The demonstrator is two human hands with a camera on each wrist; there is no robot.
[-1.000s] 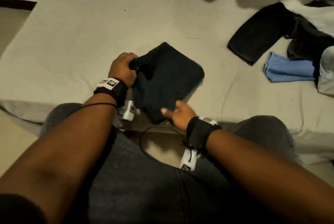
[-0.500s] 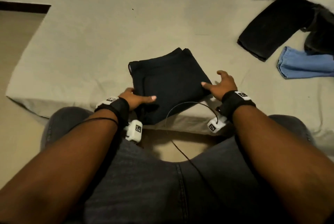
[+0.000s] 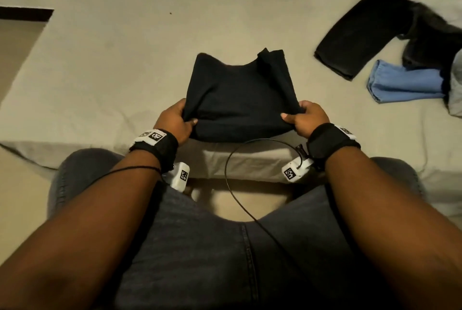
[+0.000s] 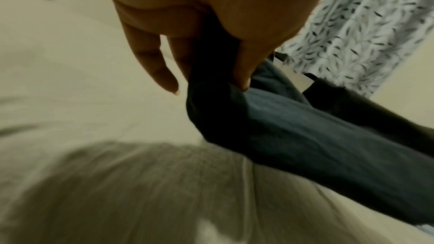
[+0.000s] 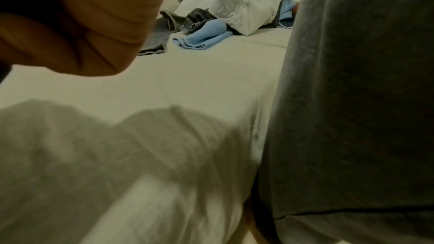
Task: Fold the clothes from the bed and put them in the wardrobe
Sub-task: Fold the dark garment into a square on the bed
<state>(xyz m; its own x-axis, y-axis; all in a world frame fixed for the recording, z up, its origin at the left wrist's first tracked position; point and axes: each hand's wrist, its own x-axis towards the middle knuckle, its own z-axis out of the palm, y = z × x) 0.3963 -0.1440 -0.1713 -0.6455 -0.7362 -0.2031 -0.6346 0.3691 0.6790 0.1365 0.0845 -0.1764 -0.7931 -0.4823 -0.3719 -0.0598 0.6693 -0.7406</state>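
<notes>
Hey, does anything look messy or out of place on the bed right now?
Only the unfolded clothes pile at the bed's far right. The folded dark garment, gripped by left hand and right hand, looks tidy.

No readable words, brands or numbers appeared in any view. The only markings were black-and-white square code patterns: one on the white tag atop the left wristband (image 3: 153, 135), one on the white camera block under the left wrist (image 3: 184, 175), one on the white block under the right wrist (image 3: 290, 173), and a partly visible one atop the right wristband (image 3: 346, 131). None could be read as text.
</notes>
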